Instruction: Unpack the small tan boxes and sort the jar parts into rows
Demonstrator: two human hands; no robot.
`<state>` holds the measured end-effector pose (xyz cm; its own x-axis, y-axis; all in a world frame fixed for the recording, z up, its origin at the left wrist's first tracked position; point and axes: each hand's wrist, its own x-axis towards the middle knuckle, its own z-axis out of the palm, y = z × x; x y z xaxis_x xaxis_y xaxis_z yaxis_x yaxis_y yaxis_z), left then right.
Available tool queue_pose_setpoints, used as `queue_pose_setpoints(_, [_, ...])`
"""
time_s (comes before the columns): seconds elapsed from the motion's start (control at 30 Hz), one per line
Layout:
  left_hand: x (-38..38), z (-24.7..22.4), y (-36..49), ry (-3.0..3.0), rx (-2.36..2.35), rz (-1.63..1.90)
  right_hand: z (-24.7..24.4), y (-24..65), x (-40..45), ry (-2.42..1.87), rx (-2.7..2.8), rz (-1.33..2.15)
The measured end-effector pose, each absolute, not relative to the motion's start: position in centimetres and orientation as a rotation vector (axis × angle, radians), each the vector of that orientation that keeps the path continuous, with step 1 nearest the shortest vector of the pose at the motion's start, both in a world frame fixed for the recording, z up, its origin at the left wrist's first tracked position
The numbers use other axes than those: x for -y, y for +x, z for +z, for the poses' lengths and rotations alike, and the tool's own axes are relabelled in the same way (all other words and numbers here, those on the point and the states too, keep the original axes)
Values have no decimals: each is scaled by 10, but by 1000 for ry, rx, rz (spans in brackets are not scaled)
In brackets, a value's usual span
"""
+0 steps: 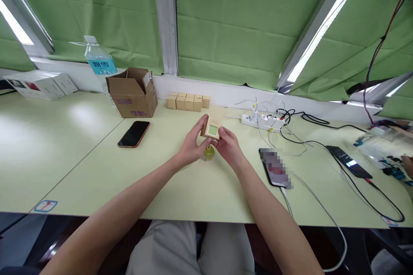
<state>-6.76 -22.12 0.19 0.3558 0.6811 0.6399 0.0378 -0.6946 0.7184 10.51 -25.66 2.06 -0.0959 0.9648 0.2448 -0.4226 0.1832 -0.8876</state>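
Both of my hands hold a small cardboard box [212, 129] with a green-and-white label above the middle of the table. My left hand [192, 142] grips its left side, the thumb along the lower edge. On the right side, the fingers of my right hand [228, 144] press against the box's lower corner. Just below the box, a small clear container with something yellow-green inside [209, 153] sits on the table, its top partly hidden by my fingers. Behind the hands stands a row of several small cardboard boxes [189, 102].
An open carton [134, 96] and a water bottle [99, 59] stand back left, with a phone [134, 133] in front. On the right are a power strip [263, 122], cables, a charging phone [275, 167] and another phone [349, 161]. A person's hand [408, 166] shows far right.
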Motion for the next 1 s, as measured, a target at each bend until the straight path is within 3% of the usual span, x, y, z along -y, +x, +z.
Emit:
queue_pose_setpoints(0.73, [222, 6, -59, 1469, -505, 1372, 9, 97, 250, -821, 1071, 1041])
queue_pose_setpoints(1.0, [224, 4, -55, 1470, -388, 1357, 10, 99, 249, -812, 908, 1136])
